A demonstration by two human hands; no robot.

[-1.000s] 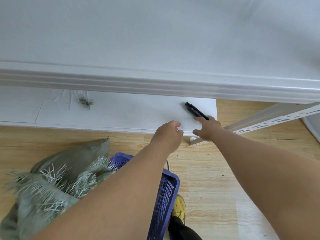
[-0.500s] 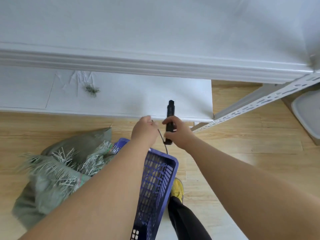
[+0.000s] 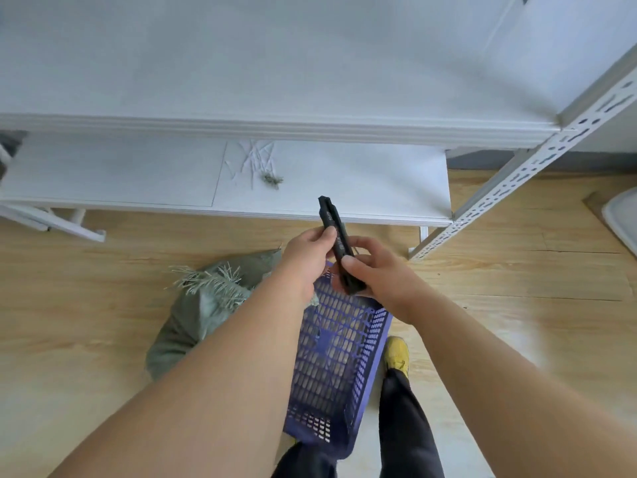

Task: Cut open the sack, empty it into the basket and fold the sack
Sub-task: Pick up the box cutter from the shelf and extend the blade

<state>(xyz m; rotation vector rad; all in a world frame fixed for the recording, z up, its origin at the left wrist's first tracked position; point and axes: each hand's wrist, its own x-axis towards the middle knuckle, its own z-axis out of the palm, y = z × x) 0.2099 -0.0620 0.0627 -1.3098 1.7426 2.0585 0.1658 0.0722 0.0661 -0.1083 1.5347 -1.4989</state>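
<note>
- The right hand (image 3: 382, 277) grips the lower end of a black knife (image 3: 336, 236), fingers and thumb curled round the handle; the left hand (image 3: 306, 257) pinches the upper part of the same knife between thumb and fingers.
- The knife stands nearly upright above the far end of the blue basket (image 3: 344, 357), its tip pointing to 12 o'clock, toward the white shelf (image 3: 344, 188).
- I cannot tell whether the blade is out; no metal shows at the tip.
- The grey-green sack (image 3: 193, 315) lies on the wooden floor at 9 o'clock from the basket, touching its left side, with frayed fibres at its top end near the left forearm.
- The step in hand looks like readying the knife, probably sliding the blade out.
- To do it well, keep the left fingers on the sides of the casing, away from the tip where the blade would emerge, and extend only a short length.
- Then carry the tip pointed away from both forearms and the leg at 6 o'clock, and cut along the sack's frayed top, away from the steadying hand.
</note>
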